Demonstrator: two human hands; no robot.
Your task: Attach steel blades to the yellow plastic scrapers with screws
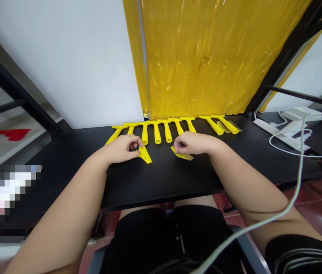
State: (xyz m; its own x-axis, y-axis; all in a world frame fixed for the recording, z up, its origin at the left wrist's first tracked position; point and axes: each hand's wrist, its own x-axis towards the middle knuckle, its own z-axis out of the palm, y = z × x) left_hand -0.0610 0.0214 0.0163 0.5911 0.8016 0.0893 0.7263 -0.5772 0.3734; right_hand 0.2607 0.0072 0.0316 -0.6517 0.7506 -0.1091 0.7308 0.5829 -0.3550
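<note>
My left hand (122, 148) is closed on a yellow scraper-like piece (145, 156) with small holes. Its wide flat end sticks out past my fingertips, and the rest is hidden by the hand. My right hand (195, 143) is pinched on a thin yellow strip (184, 155), partly see-through, held just above the black tabletop. Beyond both hands, several yellow T-shaped handles (157, 133) lie in a row, with their hollow round ends toward me. A few of them are partly covered by my hands.
The black table (161, 182) runs across in front of my lap. A yellow film-wrapped panel (201, 57) and a white panel (86, 64) rise behind it. White power strips (289, 133) lie at the right. A pale cable (296, 190) crosses my right arm. Clear packets (235, 126) lie by the far-right handles.
</note>
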